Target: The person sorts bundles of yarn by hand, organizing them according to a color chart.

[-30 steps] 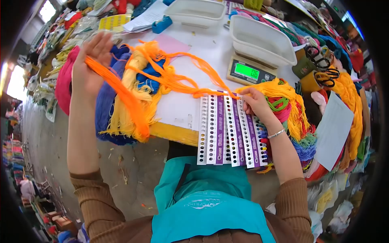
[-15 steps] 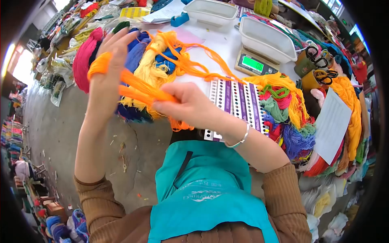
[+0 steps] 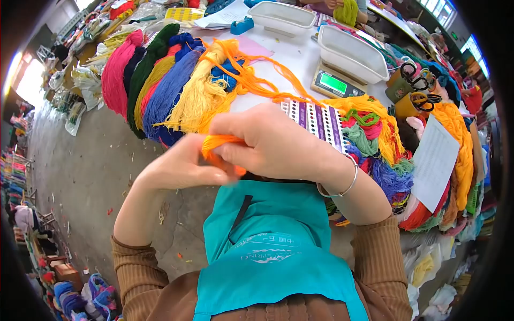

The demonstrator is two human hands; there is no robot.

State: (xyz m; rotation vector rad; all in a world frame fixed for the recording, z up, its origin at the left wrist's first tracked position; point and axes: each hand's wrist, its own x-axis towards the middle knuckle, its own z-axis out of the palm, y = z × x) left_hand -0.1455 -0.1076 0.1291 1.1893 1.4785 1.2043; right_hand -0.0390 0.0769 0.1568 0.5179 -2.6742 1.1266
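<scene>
Orange thread [image 3: 218, 143], a soft bundle of fine loose strands, sits pinched between both hands just above the teal apron [image 3: 267, 251], in front of the table's near edge. The right hand [image 3: 273, 144] curls over it from above, fingers bent and closed on the bundle, so most of the strands are hidden; only a short bright tuft shows at the knuckles. The left hand [image 3: 179, 170] meets it from below and the side, thumb and fingers pressed to the same tuft, touching the right hand's fingertips. A thin metal bangle [image 3: 342, 187] rings the right wrist.

Just behind the hands lies a flat white-and-purple card [image 3: 318, 120] punched with rows of round holes, threads of many colours hanging from its right side. More orange strands [image 3: 257, 83] trail across the white table [image 3: 286, 53] toward a fluffy yellow skein [image 3: 201, 99], beside blue [image 3: 168, 93], green and pink [image 3: 118, 72] skeins draped over the table's left edge. A digital scale [image 3: 337, 83] with a white tray stands farther back. To the left, bare concrete floor [image 3: 80, 160] leaves open room.
</scene>
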